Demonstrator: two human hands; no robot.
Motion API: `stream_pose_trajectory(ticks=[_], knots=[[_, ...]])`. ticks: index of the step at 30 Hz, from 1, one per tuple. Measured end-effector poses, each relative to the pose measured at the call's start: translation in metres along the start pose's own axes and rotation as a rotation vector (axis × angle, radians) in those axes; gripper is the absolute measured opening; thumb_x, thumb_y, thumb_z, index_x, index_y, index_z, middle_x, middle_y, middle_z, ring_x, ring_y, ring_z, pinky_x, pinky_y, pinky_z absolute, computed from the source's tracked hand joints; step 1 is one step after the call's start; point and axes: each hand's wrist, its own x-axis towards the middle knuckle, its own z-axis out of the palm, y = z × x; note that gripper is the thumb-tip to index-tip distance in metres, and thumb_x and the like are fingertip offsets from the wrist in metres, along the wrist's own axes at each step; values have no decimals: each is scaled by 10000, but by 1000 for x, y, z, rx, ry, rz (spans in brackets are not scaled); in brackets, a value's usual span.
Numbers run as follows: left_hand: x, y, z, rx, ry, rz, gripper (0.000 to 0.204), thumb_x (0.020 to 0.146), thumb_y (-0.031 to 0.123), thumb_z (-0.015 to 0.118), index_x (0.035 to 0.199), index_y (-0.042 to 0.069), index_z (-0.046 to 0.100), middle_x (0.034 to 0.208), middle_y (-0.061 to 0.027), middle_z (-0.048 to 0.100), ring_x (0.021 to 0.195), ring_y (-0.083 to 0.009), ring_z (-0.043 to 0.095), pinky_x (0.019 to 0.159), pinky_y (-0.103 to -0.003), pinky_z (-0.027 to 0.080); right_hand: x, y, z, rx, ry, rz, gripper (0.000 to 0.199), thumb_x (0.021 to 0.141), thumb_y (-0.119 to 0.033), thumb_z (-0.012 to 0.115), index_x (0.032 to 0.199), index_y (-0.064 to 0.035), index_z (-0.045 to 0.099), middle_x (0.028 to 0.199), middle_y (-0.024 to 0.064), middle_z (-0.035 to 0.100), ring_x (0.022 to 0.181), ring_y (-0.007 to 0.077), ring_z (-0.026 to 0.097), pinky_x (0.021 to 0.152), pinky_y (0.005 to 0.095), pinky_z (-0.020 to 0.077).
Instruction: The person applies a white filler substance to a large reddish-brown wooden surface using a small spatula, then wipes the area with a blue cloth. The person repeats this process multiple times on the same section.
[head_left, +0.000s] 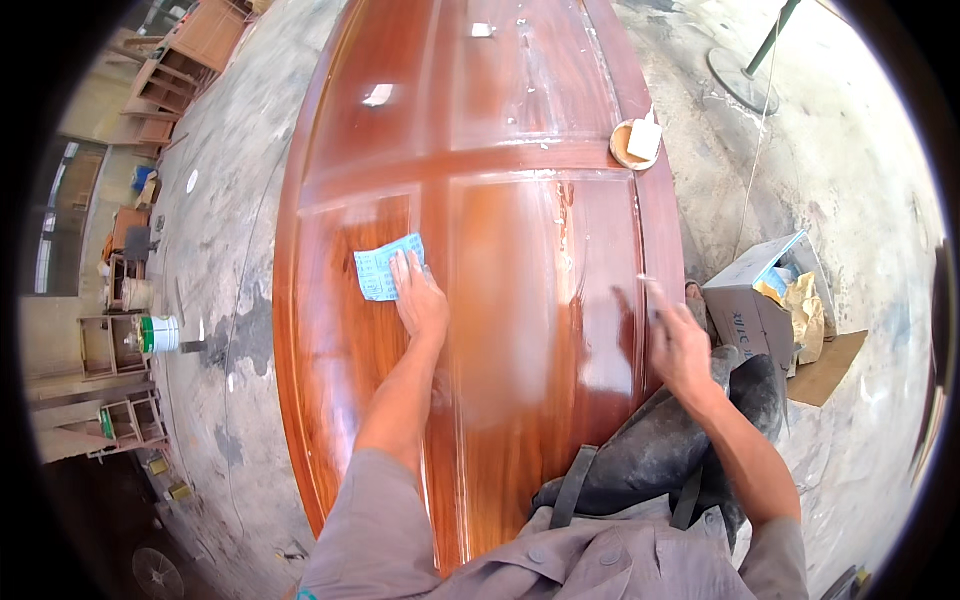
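Note:
A large reddish-brown glossy wooden door panel (510, 330) lies lengthwise in front of me. My left hand (418, 290) presses a blue printed sheet of sandpaper (378, 272) onto its left recessed panel, with the fingers over the sheet's right side. Around the sheet the wood looks wet and shiny. My right hand (680, 340) hovers by the door's right edge, its fingers partly curled and blurred. A pale tip shows at those fingers; whether it is a fingertip or a held thing is unclear.
A round dish (622, 150) with a white block (645, 140) sits on the door's right edge. Small white pieces (378, 95) lie farther up. An opened cardboard box (750, 315) stands on the right, a white-green bucket (160, 333) and wooden furniture (190, 65) on the left.

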Motion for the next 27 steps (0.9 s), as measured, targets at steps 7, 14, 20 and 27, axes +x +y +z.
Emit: stream_pose_trajectory(ticks=[7,14,20,27], knots=[[1,11,15,-18,-32,2,479,1091,145,493,1538,-25,484,1678,-190,380,1582,-357,298,1238,-479,364,113,-48,96,-176,-105,-9,579,1008,-126,567,1561,-287,505,954,211,640,753,449,684,674,553,565],[2,7,8,1,-37,10,483,1083,127,501,1542,-23,482,1678,-189,380,1585,-355,296,1243,-477,362,136,-53,118,-221,-182,8,654,964,-74,523,1581,-286,476,1055,255,659,803,472,708,742,564,583],[6,3,12,-27,-45,16,492,1088,125,494,1553,-30,461,1671,-218,379,1577,-383,298,1273,-491,301,147,-57,117,-239,-164,4,676,948,-55,526,1586,-270,468,1090,261,656,822,474,713,752,565,584],[7,4,10,9,-30,21,473,1091,136,497,1534,-31,485,1676,-189,383,1579,-365,306,1242,-481,367,152,-57,114,-265,-198,-6,678,939,-40,528,1576,-266,481,1109,257,657,834,458,720,762,553,589]])
